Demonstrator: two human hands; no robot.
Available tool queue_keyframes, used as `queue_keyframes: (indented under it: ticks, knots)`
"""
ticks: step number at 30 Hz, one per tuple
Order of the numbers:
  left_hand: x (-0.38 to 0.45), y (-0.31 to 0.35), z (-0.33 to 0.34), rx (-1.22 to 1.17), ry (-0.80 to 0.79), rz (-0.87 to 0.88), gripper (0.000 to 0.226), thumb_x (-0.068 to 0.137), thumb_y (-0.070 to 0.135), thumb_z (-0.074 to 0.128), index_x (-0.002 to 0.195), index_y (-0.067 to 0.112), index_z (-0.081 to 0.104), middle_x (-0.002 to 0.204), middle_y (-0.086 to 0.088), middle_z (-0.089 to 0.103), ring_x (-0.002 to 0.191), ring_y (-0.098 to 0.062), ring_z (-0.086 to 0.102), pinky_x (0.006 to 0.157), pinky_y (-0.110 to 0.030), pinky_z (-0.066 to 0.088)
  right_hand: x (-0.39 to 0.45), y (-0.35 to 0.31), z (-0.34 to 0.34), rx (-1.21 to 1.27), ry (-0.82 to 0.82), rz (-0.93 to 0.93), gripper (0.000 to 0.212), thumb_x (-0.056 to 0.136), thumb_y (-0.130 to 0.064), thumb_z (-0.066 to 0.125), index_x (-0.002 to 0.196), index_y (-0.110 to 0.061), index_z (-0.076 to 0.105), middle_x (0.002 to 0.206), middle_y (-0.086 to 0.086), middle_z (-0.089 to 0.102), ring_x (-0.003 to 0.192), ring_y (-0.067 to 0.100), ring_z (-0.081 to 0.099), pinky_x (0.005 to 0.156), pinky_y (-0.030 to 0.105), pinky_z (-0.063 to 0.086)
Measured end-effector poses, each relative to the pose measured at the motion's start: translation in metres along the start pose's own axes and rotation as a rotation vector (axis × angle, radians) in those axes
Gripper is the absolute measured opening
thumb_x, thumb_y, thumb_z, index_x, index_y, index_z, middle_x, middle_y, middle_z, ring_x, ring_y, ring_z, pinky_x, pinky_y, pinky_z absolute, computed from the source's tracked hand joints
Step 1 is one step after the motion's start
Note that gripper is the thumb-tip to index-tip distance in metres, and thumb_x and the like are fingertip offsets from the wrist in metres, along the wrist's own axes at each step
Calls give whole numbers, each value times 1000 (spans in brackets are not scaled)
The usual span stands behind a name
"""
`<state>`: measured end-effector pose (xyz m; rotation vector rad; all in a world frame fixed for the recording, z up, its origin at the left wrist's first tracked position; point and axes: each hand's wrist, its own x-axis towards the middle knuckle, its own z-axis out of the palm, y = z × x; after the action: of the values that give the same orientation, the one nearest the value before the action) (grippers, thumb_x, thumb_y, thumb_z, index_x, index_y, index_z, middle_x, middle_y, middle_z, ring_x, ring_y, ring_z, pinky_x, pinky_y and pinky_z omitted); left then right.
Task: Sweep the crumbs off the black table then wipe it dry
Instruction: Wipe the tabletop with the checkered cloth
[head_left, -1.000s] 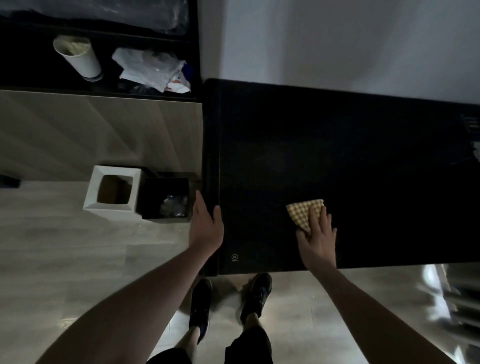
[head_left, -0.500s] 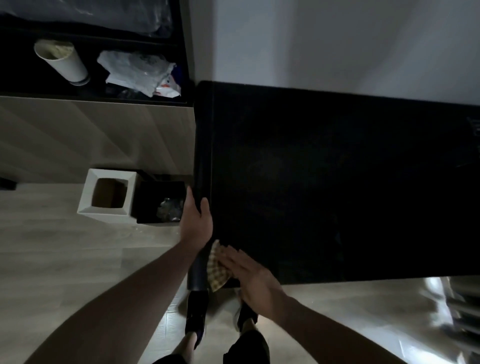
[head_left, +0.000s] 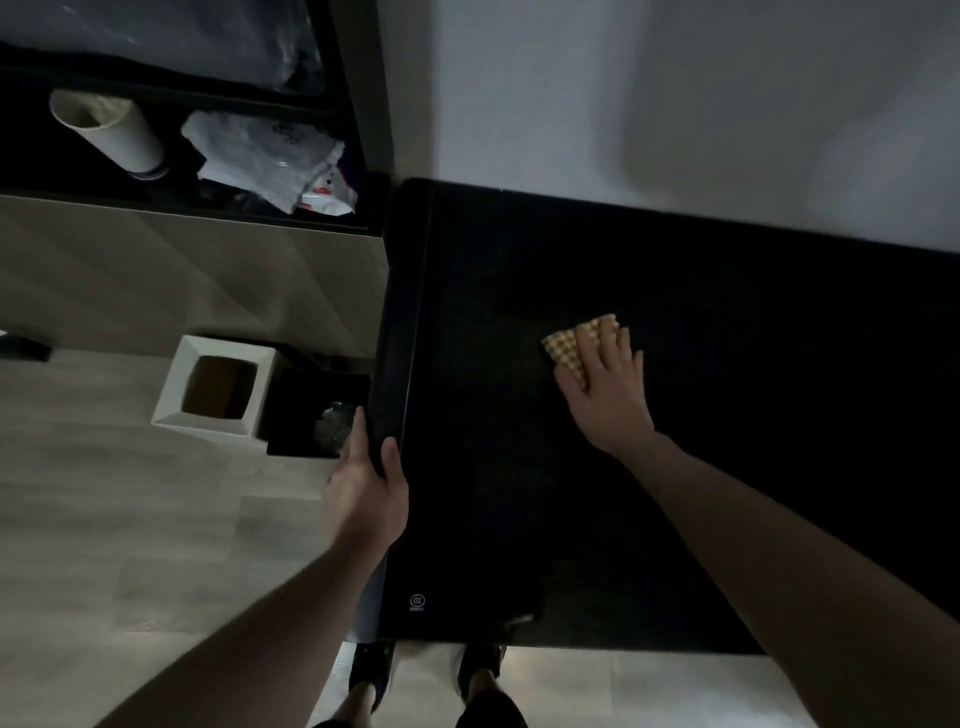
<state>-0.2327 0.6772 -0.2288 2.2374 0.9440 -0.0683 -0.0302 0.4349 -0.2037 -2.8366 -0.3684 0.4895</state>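
Pressing checkered cloth (head_left: 569, 347) flat on black desk (head_left: 727, 415) — right hand (head_left: 608, 389), fingers straight, for wiping. Left hand (head_left: 369, 488) grips desk edge, probably bracing; crumbs not visible — too dark.

Black surface (head_left: 675, 467), yellow-and-white checked cloth (head_left: 569, 343) on it. White bin (head_left: 171, 410) beside a black bin (head_left: 291, 410), pale wood-grain floor (head_left: 130, 545), white cup (head_left: 119, 135), black shoes (head_left: 371, 670).
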Motion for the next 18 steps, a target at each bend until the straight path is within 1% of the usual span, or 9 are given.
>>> queue_keyframes:
  ticks: [2, 5, 9, 11, 13, 15, 16, 17, 18]
  knots:
    - [1, 3, -1, 23, 6, -23, 60, 106, 42, 37, 162, 26, 23, 153, -7, 54, 127, -35, 61, 102, -47, 51, -9, -13, 16, -34, 38, -90, 64, 107, -45, 26, 165, -20, 16, 174, 8, -1, 160, 31, -3, 129, 55, 3]
    - [0, 6, -1, 40, 5, -48, 60, 106, 42, 38, 162, 28, 24, 151, -8, 56, 125, -36, 62, 100, -48, 50, -59, -34, 45, -59, 4, -358, 61, 103, -31, 32, 162, -16, 27, 172, 7, 12, 159, 30, 10, 124, 57, 22]
    - [2, 6, -2, 66, -14, -112, 60, 105, 48, 36, 162, 33, 22, 150, -8, 57, 126, -37, 62, 99, -47, 51, -145, -52, 73, 53, -147, -772, 60, 99, -14, 48, 158, -22, 37, 172, -1, 20, 160, 17, 6, 130, 44, 11]
    - [1, 6, -2, 61, -10, -114, 60, 104, 50, 34, 161, 34, 22, 149, -8, 58, 126, -37, 62, 99, -48, 52, -173, -49, 84, 98, -201, -885, 67, 97, -3, 47, 160, -22, 34, 173, -6, 16, 160, 10, 2, 130, 39, 10]
    - [1, 8, -2, 61, -7, -115, 60, 105, 50, 35, 161, 34, 24, 150, -8, 57, 128, -36, 60, 101, -48, 51, -167, -33, 90, 140, -205, -977, 68, 97, 5, 45, 159, -21, 37, 172, -9, 18, 159, 7, 7, 130, 36, 13]
    - [0, 10, -3, 60, -8, -127, 60, 105, 48, 37, 161, 32, 26, 149, -9, 58, 130, -36, 59, 103, -47, 49, -148, -32, 79, 238, -154, -937, 54, 104, 1, 42, 154, -18, 46, 166, -3, 35, 155, 12, 29, 127, 35, 24]
    - [0, 11, -4, 59, -3, -130, 60, 105, 48, 38, 161, 32, 26, 147, -9, 59, 129, -35, 59, 103, -46, 48, -131, -33, 68, 384, -89, -826, 46, 107, -3, 39, 150, -14, 52, 158, 5, 49, 147, 17, 44, 123, 35, 33]
    - [-1, 12, -4, 57, 3, -131, 60, 105, 48, 38, 161, 32, 27, 145, -9, 61, 129, -35, 59, 102, -46, 49, -111, -33, 57, 484, -32, -753, 41, 109, -4, 35, 143, -8, 59, 143, 14, 60, 133, 23, 58, 115, 36, 41]
    - [-2, 12, -5, 54, 10, -131, 59, 105, 48, 39, 161, 32, 28, 143, -9, 62, 127, -34, 60, 101, -46, 49, -84, -29, 40, 534, 74, -672, 37, 111, -5, 34, 135, -1, 62, 129, 19, 65, 121, 25, 63, 109, 37, 46]
